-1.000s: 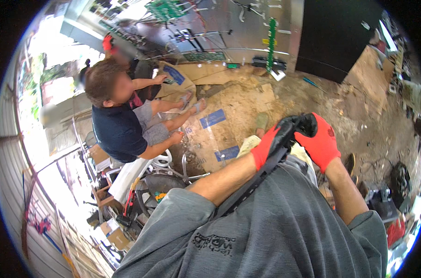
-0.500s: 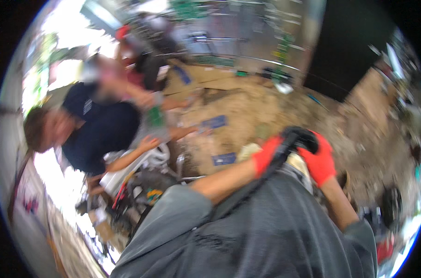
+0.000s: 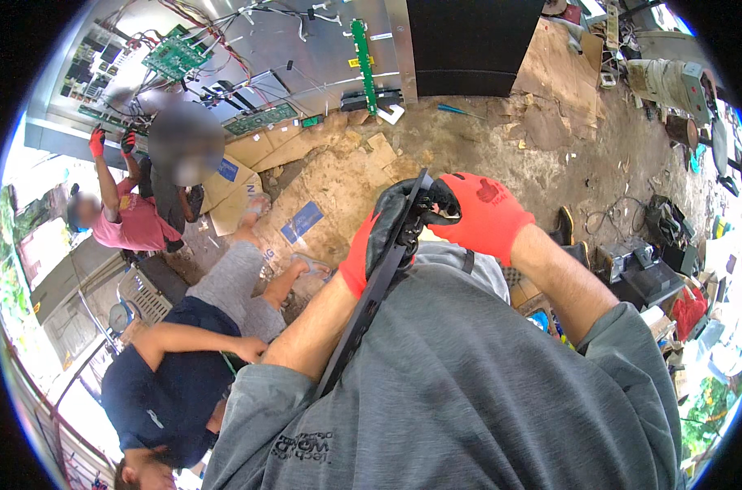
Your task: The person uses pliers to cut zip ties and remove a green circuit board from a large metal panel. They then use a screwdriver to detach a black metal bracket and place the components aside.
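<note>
A long, flat black bar (image 3: 363, 327) slants up from against my grey shirt to just past my gloves. Wrapped around its upper part is my left hand (image 3: 385, 233), in a red glove with a black palm. My right hand (image 3: 479, 211), gloved the same way, is closed against the bar's right side near the top. Small black parts (image 3: 409, 231) show on the bar between the two hands; their kind is unclear. The right fingertips are partly hidden, so what exactly they pinch cannot be seen.
A large metal panel with a green circuit board (image 3: 175, 54) and wires stands at the far left, beside a black panel (image 3: 469, 49). Flattened cardboard (image 3: 330, 180) covers the floor. One person (image 3: 167, 367) is close on my left, others farther back. Black equipment (image 3: 644, 273) lies right.
My view has swung to the right and steadied. The black bar now shows clearly between my hands. The nearby person appears lower in the view; both my hands remain closed.
</note>
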